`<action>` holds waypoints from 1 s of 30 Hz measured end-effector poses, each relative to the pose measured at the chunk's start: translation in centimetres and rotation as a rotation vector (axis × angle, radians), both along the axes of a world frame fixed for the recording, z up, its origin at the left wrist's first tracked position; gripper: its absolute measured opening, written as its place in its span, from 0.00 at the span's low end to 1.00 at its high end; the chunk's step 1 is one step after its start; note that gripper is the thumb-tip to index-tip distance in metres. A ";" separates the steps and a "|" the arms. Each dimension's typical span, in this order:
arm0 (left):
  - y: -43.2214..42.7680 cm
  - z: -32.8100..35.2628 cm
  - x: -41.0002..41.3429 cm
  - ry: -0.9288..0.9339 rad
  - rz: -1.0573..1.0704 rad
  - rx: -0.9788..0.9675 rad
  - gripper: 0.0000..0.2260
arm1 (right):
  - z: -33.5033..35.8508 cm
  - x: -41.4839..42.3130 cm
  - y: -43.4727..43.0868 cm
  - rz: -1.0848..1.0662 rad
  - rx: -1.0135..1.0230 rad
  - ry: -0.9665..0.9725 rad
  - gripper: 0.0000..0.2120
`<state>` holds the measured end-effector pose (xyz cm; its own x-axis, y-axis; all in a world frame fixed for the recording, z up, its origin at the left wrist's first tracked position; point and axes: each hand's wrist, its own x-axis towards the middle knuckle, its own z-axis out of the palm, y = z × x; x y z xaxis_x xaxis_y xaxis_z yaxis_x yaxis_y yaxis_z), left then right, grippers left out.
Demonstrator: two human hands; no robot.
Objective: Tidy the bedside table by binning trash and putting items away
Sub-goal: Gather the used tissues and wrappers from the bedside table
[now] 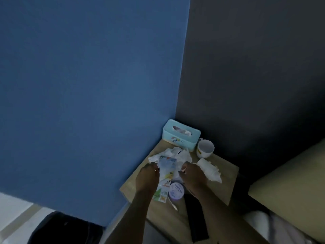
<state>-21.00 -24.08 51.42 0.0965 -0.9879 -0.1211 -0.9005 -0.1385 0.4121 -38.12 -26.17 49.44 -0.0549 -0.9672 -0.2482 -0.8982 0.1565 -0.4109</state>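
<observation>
The wooden bedside table (226, 180) stands in the corner between a blue wall and a dark wall. Crumpled white tissues (179, 153) lie in its middle, and another tissue wad (211, 170) lies to the right. A printed wrapper (166, 175) lies lengthwise between my hands. My left hand (148, 176) is over the wrapper's left edge with curled fingers. My right hand (192, 175) pinches a small white scrap near the tissues. A round white lidded tub (176, 191) sits just below my right hand.
A teal tissue box (181, 136) stands at the back corner, with a white mug (204, 148) beside it. A dark flat object (197, 217) lies near the front edge, next to a thin white stick (173, 205). A dark bin (65, 228) sits on the floor at lower left. A bed edge (290, 182) is at right.
</observation>
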 end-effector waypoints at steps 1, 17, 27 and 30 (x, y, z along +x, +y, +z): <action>0.5 -0.5 -0.6 0.000 0.006 -0.025 0.12 | -0.5 -0.5 0.3 0.019 -0.020 0.004 0.12; 13.7 -8.1 -12.0 -0.043 0.231 -0.227 0.10 | -7.1 -8.0 10.2 0.252 -0.198 -0.045 0.10; 12.6 -6.9 -10.5 -0.033 0.281 -0.194 0.16 | -6.1 -7.1 8.0 0.253 -0.182 -0.102 0.12; 9.5 -6.7 -9.5 -0.036 0.258 -0.127 0.25 | -5.1 -6.1 4.0 0.247 -0.225 -0.126 0.16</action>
<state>-30.53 -14.62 44.75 0.3488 -0.9371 0.0101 -0.8566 -0.3144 0.4092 -44.19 -22.17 44.30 0.2044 -0.9787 -0.0177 -0.8380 -0.1656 -0.5200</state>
